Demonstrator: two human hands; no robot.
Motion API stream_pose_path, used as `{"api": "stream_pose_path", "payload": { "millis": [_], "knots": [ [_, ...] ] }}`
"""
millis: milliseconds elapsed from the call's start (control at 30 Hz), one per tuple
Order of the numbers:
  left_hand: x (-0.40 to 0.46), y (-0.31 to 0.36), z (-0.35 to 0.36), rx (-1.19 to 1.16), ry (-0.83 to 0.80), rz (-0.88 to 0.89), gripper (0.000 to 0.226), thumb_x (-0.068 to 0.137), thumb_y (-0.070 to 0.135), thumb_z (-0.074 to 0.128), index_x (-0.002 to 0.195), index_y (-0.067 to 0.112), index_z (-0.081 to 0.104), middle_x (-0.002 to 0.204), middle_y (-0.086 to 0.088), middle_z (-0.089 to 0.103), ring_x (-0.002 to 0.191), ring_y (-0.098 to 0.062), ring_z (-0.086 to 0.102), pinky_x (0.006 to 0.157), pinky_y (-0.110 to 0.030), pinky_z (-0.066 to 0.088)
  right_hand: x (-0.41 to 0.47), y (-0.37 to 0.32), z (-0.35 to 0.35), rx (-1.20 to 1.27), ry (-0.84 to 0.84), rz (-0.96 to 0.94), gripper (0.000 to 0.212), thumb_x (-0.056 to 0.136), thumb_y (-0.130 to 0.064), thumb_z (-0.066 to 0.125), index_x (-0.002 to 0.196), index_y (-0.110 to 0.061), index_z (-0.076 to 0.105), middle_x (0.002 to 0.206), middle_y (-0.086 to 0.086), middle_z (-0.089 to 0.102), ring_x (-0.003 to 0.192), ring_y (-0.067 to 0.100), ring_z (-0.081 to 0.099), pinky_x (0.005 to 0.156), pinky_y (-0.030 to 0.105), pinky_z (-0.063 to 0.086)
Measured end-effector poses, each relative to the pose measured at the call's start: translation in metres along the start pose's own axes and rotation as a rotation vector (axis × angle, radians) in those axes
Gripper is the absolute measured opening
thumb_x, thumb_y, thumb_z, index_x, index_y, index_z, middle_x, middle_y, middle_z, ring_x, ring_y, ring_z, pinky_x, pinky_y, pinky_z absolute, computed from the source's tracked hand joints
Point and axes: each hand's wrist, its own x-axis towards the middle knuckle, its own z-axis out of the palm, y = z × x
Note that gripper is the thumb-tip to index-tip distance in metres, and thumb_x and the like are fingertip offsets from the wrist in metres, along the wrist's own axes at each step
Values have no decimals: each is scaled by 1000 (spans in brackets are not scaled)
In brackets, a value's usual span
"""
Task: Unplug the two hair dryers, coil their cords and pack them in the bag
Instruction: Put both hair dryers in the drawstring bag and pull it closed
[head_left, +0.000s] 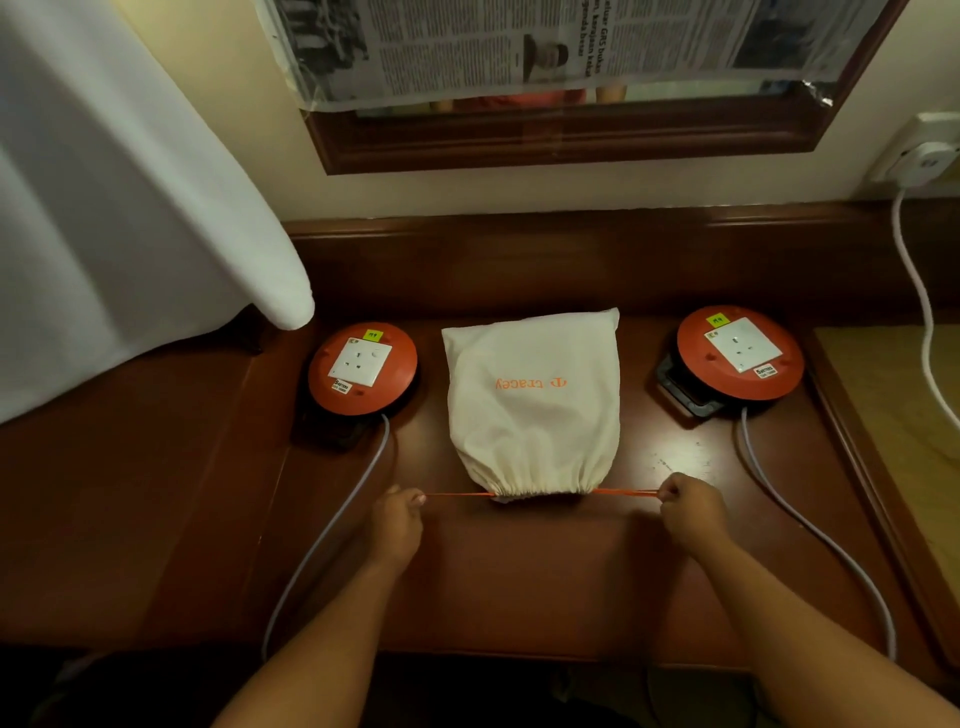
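Note:
A cream cloth drawstring bag with orange lettering lies bulging on the dark wooden desk, its gathered mouth toward me. An orange drawstring runs taut out of both sides of the mouth. My left hand pinches the left end of the string. My right hand pinches the right end. The mouth is cinched tight. No hair dryer or its cord shows; the bag's contents are hidden.
Two orange extension reels with white sockets flank the bag, one at the left, one at the right, both sockets unoccupied; grey cables trail off the desk's front. A white cloth hangs at the left. A wall plug sits far right.

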Motion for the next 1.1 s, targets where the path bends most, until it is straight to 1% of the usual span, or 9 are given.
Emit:
{"api": "stream_pose_path", "payload": {
  "millis": [100, 167, 233, 333, 433, 567, 767, 933, 1100],
  "knots": [
    [-13, -3, 10, 80, -10, -38, 24, 87, 3, 62, 109, -2, 68, 111, -27, 62, 108, -45, 54, 93, -41, 41, -3, -1, 7, -201, -73, -59, 25, 82, -9, 51, 98, -18, 67, 108, 11, 65, 100, 31, 56, 89, 38, 48],
    [-20, -1, 17, 185, 10, 24, 47, 79, 7, 69, 125, 5, 61, 123, -25, 55, 117, -44, 47, 99, -48, 39, -7, -3, 13, -280, -41, -150, 40, 83, -11, 54, 122, -16, 59, 126, 10, 57, 120, 30, 47, 100, 40, 38],
    [-23, 7, 24, 255, 1, 99, 61, 77, 14, 70, 136, 11, 53, 137, -23, 46, 131, -43, 36, 107, -53, 33, -10, -10, 19, -253, -35, -222, 38, 85, -12, 55, 123, -13, 58, 127, 9, 55, 124, 28, 44, 102, 41, 34],
    [-21, 29, 39, 260, -131, 129, 57, 90, 24, 58, 143, 15, 41, 149, -13, 35, 142, -33, 21, 116, -44, 20, -15, -26, 30, -213, -110, -268, 28, 81, -14, 58, 108, -16, 64, 110, 6, 60, 112, 28, 50, 94, 39, 41],
    [-14, 44, 50, 268, -180, 149, 42, 93, 31, 53, 132, 15, 52, 134, -8, 51, 130, -27, 38, 112, -39, 24, -14, -36, 40, -180, -155, -299, 18, 79, -21, 60, 96, -17, 64, 96, 6, 63, 99, 30, 56, 83, 36, 44],
    [-5, 53, 51, 233, -181, 160, 21, 94, 24, 52, 105, 12, 66, 107, -10, 65, 106, -29, 53, 96, -36, 34, -15, -45, 45, -108, -140, -242, 14, 86, -25, 58, 89, -15, 66, 92, 8, 68, 95, 31, 58, 81, 39, 48],
    [-8, 58, 43, 47, -169, 178, 16, 94, 7, 53, 93, -2, 66, 96, -19, 60, 87, -35, 57, 68, -33, 34, -18, -51, 43, -112, -117, -199, 16, 90, -21, 54, 84, -13, 67, 91, 8, 66, 97, 29, 54, 83, 38, 46],
    [-10, 52, 34, 33, -122, 224, 17, 94, 7, 52, 83, -2, 62, 82, -10, 53, 75, -31, 54, 59, -28, 21, -19, -52, 30, -153, -83, -262, 16, 92, -17, 52, 82, -14, 63, 84, -1, 57, 90, 24, 53, 81, 35, 41],
    [-6, 40, 17, 12, -49, 252, 16, 92, 4, 54, 78, 0, 61, 75, -9, 53, 69, -29, 54, 60, -29, 27, -16, -45, 18, -238, -38, -313, 34, 91, -14, 54, 61, -27, 42, 66, -15, 37, 79, 15, 41, 76, 32, 31]
  ]
}}
